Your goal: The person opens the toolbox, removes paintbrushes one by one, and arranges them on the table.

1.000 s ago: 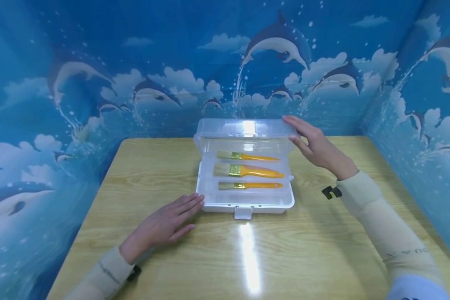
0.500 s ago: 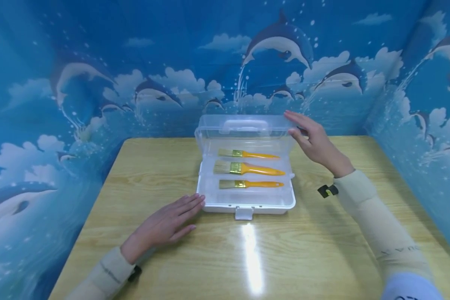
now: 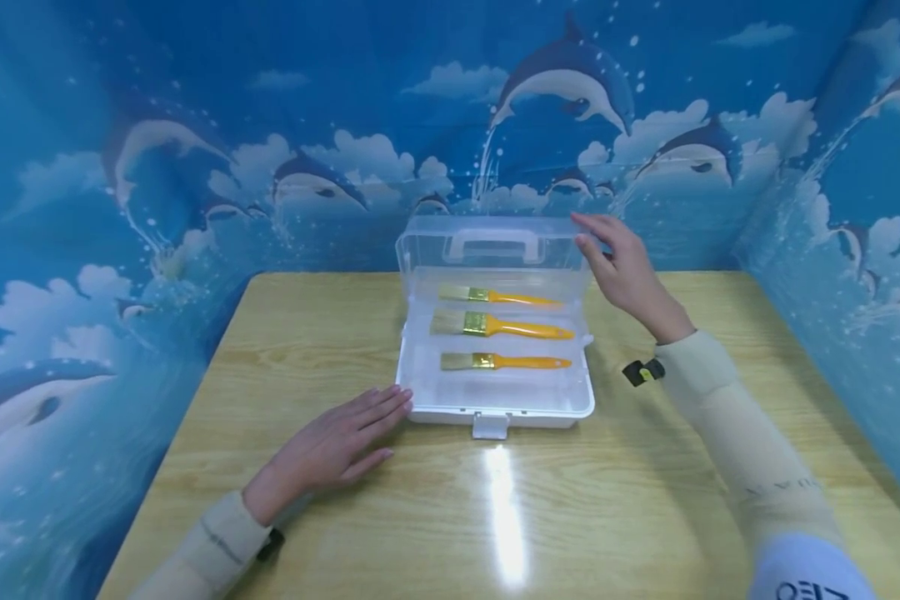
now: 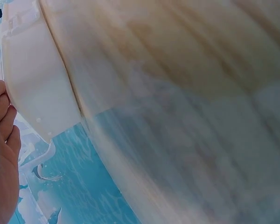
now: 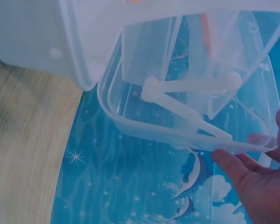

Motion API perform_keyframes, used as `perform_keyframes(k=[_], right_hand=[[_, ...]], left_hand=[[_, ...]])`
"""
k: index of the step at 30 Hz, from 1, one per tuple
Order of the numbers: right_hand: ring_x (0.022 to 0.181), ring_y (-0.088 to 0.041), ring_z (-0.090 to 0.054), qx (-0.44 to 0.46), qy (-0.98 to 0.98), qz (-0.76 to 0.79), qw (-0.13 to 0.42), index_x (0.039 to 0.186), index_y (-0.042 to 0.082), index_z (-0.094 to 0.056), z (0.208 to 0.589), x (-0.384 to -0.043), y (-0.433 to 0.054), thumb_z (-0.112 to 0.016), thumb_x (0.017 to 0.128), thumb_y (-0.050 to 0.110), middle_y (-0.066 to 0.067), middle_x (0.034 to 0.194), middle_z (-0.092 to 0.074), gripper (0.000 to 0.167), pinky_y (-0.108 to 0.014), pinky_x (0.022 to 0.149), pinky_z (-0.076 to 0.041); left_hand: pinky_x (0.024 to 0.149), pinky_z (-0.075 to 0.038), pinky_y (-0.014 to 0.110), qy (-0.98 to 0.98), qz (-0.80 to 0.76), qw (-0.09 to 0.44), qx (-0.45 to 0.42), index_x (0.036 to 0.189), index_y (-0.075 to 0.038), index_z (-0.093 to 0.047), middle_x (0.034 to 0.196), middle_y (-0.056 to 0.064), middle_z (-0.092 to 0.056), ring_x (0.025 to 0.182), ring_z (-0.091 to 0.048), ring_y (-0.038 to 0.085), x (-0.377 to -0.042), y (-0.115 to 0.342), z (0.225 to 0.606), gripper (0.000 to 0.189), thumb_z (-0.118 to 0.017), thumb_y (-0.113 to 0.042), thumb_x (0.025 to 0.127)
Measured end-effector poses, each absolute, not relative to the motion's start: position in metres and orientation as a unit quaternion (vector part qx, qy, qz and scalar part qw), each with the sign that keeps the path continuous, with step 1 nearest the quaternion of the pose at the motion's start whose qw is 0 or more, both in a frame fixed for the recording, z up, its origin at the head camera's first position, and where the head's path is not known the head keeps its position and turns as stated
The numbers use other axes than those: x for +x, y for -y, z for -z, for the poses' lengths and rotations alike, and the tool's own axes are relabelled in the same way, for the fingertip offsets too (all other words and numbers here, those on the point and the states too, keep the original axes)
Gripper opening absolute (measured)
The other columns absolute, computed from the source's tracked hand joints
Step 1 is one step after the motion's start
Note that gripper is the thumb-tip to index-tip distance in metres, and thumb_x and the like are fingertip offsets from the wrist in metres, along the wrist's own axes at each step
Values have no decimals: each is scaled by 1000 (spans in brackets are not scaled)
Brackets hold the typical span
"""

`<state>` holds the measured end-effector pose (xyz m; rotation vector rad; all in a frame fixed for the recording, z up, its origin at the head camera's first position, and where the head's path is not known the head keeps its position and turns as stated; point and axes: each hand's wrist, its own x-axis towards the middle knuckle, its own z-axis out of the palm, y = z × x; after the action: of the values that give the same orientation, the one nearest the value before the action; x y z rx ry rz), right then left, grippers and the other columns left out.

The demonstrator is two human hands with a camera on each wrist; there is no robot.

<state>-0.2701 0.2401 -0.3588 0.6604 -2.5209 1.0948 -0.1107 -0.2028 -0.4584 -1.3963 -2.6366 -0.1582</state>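
A white plastic storage box stands on the table with its clear lid tilted up and back. Three paintbrushes with orange handles lie across the trays inside: a thin one at the back, a wide one in the middle, a narrow one in front. My right hand holds the lid's right edge between thumb and fingers, as the right wrist view also shows. White hinged link arms join trays and lid there. My left hand touches the box's front left corner with straight fingers.
A latch hangs at the front of the box. Behind the wooden table hangs a blue dolphin-print cloth, close to the raised lid. A bright reflection lies in front of the box.
My right hand has swung the lid further up and back, bringing its handle into view. The brushes have shifted slightly toward the back along with the trays. My left hand has stayed nearly still.
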Motion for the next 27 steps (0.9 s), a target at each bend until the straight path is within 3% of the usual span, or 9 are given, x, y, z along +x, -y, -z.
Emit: perform_keyframes(k=[6,16,23,27], right_hand=[[139,-44,-45,215,878,-402,149,152,9,-48,363,-280,-240,-46,110,33,-23,151,-48,48,-69,109,-42],[138,-44,-46,215,873,-408,159,150,8,-50,368,-288,-240,-48,109,30,-23,150,-48,47,-66,110,-43],[100,-37,-58,214,882,-380,180,144,-1,-55,368,-299,-241,-45,110,23,-27,131,-59,43,-56,88,-51],[94,-33,-62,206,883,-383,175,140,-3,-58,366,-306,-243,-47,110,24,-26,121,-65,42,-56,94,-53]], left_hand=[[125,-26,38,877,53,78,-471,156,-8,-39,164,6,-35,150,-36,23,-112,202,459,59,-44,-43,108],[124,-30,41,883,46,63,-464,156,-9,-38,164,6,-34,150,-35,22,-111,202,455,61,-50,-41,106],[124,-31,42,890,40,35,-454,158,-12,-35,166,4,-31,152,-33,22,-110,201,454,61,-48,-42,107],[124,-31,42,890,41,40,-452,159,-12,-34,166,3,-30,152,-32,22,-111,201,454,62,-47,-43,107]])
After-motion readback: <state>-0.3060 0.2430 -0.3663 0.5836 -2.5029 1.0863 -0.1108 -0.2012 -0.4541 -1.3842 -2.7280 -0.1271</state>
